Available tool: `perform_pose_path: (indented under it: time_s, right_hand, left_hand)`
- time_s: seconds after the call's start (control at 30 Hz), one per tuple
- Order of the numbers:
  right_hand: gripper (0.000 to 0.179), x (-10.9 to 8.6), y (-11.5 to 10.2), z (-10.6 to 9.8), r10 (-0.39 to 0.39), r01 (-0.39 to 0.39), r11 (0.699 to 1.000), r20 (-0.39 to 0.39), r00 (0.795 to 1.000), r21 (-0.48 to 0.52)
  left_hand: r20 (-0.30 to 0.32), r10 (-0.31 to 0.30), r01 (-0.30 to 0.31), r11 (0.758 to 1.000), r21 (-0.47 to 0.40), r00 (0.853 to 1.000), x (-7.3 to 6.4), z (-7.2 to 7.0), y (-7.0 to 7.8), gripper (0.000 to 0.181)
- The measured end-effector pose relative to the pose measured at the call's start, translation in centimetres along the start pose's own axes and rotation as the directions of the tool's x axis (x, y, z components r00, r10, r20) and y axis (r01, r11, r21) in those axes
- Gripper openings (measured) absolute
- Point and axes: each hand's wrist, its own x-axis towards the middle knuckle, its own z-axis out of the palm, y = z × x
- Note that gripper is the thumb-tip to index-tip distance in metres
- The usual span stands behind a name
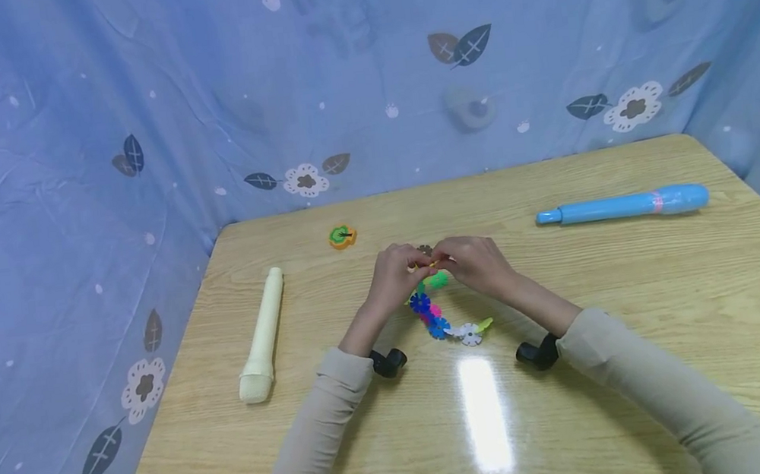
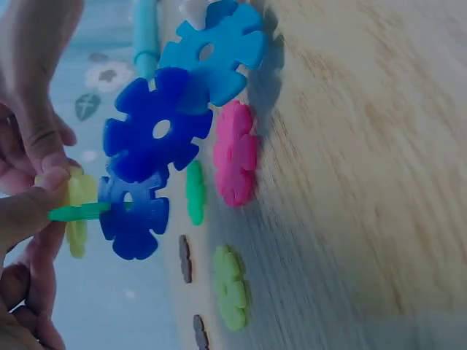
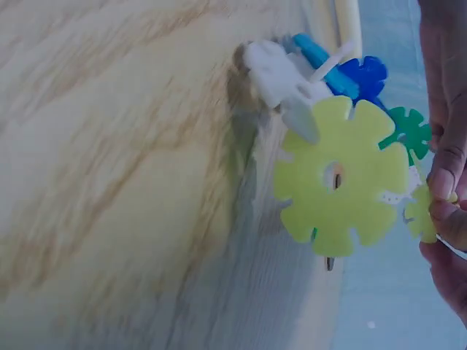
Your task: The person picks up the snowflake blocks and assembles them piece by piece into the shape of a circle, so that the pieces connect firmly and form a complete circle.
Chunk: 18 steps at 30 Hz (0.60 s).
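Both hands meet over the table around a chain of interlocking plastic flower discs. My left hand pinches a green disc at the chain's end. Between the fingertips of my right hand is a small yellow disc, right against the green one. From there the chain runs through dark blue discs, a light blue disc and white discs to a yellow-green disc at its near end. Fingers partly hide the joint between green and yellow.
Loose pink, lime and brown discs lie near the chain. A cream toy microphone-shaped stick lies left, a blue stick far right. A small orange-and-green tree piece sits at the back, before the blue curtain.
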Motion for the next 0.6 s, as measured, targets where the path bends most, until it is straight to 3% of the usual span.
perform_pose_path:
  time_s: [0.1,0.17,0.27,0.37,0.47,0.6]
  right_hand:
    - [0.018,-0.1,0.5,-0.1,0.090,-0.097,0.989,0.069,0.994,0.114]
    - [0.025,-0.2,1.1,-0.1,0.195,-0.221,0.957,0.148,0.970,0.188]
    - [0.033,-0.2,2.2,0.1,0.342,-0.430,0.862,0.318,0.884,0.268]
    - [0.037,-0.2,2.9,0.9,0.372,-0.512,0.826,0.455,0.809,0.234]
    - [0.039,-0.1,3.2,1.6,0.326,-0.462,0.874,0.520,0.789,0.152]
    - [0.032,0.1,3.2,2.0,0.327,-0.436,0.895,0.535,0.779,0.088]
  left_hand:
    - [-0.001,-0.010,0.010,0.999,0.033,1.000,-0.2,-0.1,-0.1,0.009]
    - [0.002,-0.021,0.021,0.999,0.037,1.000,-0.4,-0.3,-0.2,0.009]
    - [0.005,-0.062,0.062,0.998,0.017,0.998,-0.6,-0.7,-0.5,0.009]
    - [0.009,-0.098,0.098,0.995,-0.022,0.995,-0.6,-0.9,-0.7,0.009]
    - [0.023,-0.117,0.118,0.992,-0.055,0.993,-0.6,-1.0,-0.7,0.008]
    - [0.031,-0.119,0.121,0.991,-0.064,0.992,-0.5,-1.1,-0.6,0.008]
